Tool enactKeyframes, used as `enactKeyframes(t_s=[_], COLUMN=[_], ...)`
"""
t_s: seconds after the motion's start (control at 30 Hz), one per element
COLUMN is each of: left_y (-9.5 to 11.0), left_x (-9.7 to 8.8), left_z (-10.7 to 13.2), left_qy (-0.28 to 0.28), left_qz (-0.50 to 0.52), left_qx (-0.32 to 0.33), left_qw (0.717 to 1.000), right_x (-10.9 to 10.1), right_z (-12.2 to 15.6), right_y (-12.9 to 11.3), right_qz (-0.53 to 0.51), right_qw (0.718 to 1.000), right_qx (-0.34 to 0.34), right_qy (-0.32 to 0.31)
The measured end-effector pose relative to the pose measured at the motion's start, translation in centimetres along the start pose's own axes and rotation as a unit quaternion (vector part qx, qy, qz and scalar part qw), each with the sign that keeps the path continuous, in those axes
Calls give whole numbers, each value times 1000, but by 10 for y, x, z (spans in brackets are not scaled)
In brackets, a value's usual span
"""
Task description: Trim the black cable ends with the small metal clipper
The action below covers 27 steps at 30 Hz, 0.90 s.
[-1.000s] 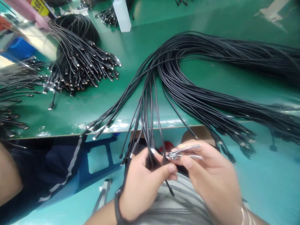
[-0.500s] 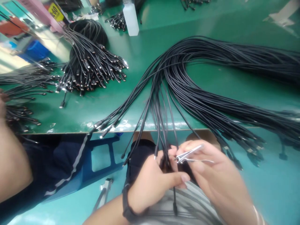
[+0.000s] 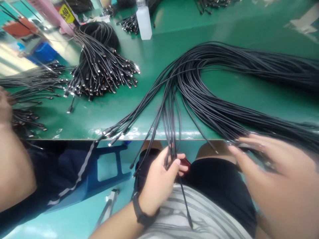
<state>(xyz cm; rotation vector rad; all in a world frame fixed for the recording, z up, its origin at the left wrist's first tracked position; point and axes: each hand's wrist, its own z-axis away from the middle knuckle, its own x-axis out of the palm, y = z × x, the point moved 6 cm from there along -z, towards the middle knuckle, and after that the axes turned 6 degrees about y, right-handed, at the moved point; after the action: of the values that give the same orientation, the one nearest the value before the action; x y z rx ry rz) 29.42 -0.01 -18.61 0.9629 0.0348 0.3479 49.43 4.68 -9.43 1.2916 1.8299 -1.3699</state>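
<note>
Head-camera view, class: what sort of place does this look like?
Probably a cable-assembly workshop: a long green workbench, heaped bundles of black connector cables, and a white plastic bottle among them.

A long **table** (image 3: 224, 23) with a glossy green top runs across the scene, its near edge a pale, light-catching strip (image 3: 159, 135). Overhead light falls on the tabletop in soft white patches, brightest toward the far right. Below the edge lies a smooth teal **floor** (image 3: 32, 229), shiny and pale where light hits it at near left. A **blue plastic chair frame** (image 3: 87, 186) with an open rectangular panel stands at near left, and a **slim metal bracket** (image 3: 109, 202) sits on the floor just beside it. Beyond the table at far left, a **blue crate** (image 3: 43, 53) and a **red object** (image 3: 17, 26) sit on a pale, sunlit floor.
</note>
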Motion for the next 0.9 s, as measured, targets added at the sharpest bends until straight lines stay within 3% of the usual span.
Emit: enactKeyframes(t_s=[0.07, 0.1, 0.2, 0.33, 0.43, 0.67, 0.9], left_y=[3, 4, 7, 3, 0, 5, 8], left_x=[0, 1, 4, 3, 1, 7, 9], left_z=[-1, -1, -2, -3, -3, 0, -1], left_qy=[-3, -11, -52, -73, -74, -91, -94], left_qz=[5, 9, 30, 75, 102, 142, 145], left_qx=[-11, -23, -53, -103, -115, -91, -82], left_qw=[1000, 1000, 997, 989, 985, 981, 982], right_x=[3, 11, 45, 86, 97, 94, 94], right_z=[5, 9, 23, 36, 43, 49, 50], right_y=[-6, -11, -27, -23, -19, -24, -22], right_qz=[-130, -215, -418, -537, -585, -630, -630], right_qw=[988, 967, 863, 752, 694, 636, 656], right_qx=[70, 104, 187, 313, 367, 402, 372], right_qy=[-44, -87, -213, -219, -205, -193, -188])
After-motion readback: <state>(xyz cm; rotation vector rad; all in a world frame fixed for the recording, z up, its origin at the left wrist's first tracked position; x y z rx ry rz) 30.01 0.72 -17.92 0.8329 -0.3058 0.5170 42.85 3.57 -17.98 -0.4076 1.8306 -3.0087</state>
